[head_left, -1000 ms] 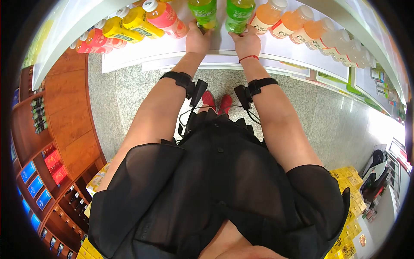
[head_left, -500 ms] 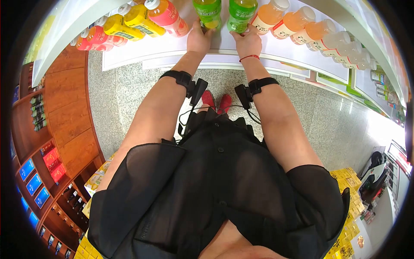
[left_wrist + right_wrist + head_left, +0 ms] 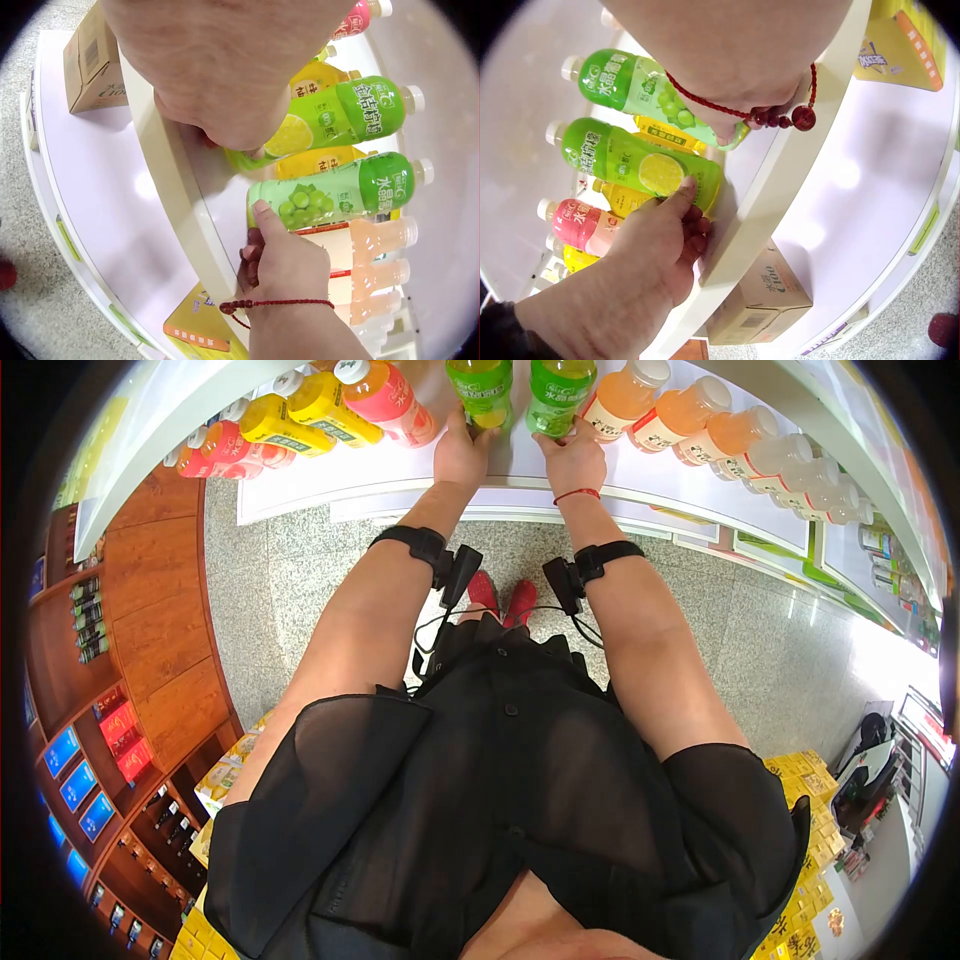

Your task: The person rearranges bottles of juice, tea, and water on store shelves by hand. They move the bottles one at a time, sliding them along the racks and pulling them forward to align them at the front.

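In the head view, two green drink bottles stand side by side at the front of a white shelf. My left hand [image 3: 462, 455] grips the base of the lemon-label bottle [image 3: 481, 392]. Its thumb lies on the label and the other fingers curl by the bottom, as the right wrist view shows. At the grape-label bottle [image 3: 352, 193], my right hand [image 3: 577, 463], with a red bracelet at the wrist, holds the base the same way. Its thumb presses the lower label in the left wrist view. Yellow bottles [image 3: 622, 196] stand behind the two green ones.
Pink bottles [image 3: 390, 405] and yellow bottles [image 3: 335, 410] line the shelf on the left, orange bottles [image 3: 680, 415] on the right. The shelf's front edge [image 3: 769, 202] runs under my wrists. A lower shelf holds a cardboard box [image 3: 94, 60] and a yellow box [image 3: 202, 322].
Over the second, the lemon-label bottle has shifted slightly right. Both hands stay at the bottles' bases, and the last half second shows hardly any motion.
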Tool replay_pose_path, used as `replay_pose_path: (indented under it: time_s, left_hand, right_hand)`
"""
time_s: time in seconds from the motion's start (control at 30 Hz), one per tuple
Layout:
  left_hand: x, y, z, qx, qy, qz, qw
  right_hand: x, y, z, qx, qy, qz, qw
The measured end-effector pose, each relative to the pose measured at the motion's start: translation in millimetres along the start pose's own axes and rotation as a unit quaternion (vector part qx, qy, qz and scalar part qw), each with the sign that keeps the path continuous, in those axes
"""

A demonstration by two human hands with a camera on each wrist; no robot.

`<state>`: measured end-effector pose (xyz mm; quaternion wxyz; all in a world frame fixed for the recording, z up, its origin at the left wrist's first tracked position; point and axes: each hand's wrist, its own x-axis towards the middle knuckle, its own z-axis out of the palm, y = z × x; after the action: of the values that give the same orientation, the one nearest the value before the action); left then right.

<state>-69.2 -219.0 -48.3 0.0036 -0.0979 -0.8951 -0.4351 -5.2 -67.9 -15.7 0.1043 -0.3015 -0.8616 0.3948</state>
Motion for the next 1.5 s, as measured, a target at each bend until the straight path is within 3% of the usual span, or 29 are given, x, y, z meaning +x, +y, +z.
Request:
replay_pose_path:
  time_s: [0.47,0.53,0.67,0.73,1.07,1.13,1.5]
  left_hand:
    - [-0.2,5.3,-0.7,-0.01,0.013,0.001,1.0]
    - [1.3,5.7,-3.4,0.0,-0.042,-0.031,0.999]
    - [1.6,2.2,2.2,0.001,0.011,-0.016,1.0]
    - [1.9,5.9,-2.9,0.009,-0.048,-0.046,0.998]
    - [-0.1,9.2,-3.9,0.008,-0.001,-0.029,1.0]
    - [2.2,7.5,-5.6,0.015,-0.051,-0.042,0.998]
    - [2.0,10.8,-7.7,0.01,-0.054,-0.03,0.998]
  right_hand:
    - [1.3,-0.1,0.5,0.001,-0.01,0.0,1.0]
    - [1.3,0.0,0.8,0.003,-0.01,0.002,1.0]
    - [2.2,2.1,2.2,0.004,-0.009,0.002,1.0]
    - [1.6,0.7,1.4,0.0,-0.009,0.006,1.0]
    - [1.8,-1.3,-0.1,-0.017,-0.02,0.011,1.0]
    - [3.4,1.4,2.2,-0.014,-0.022,0.007,1.0]
    - [3.6,1.9,2.8,-0.011,-0.016,0.006,1.0]
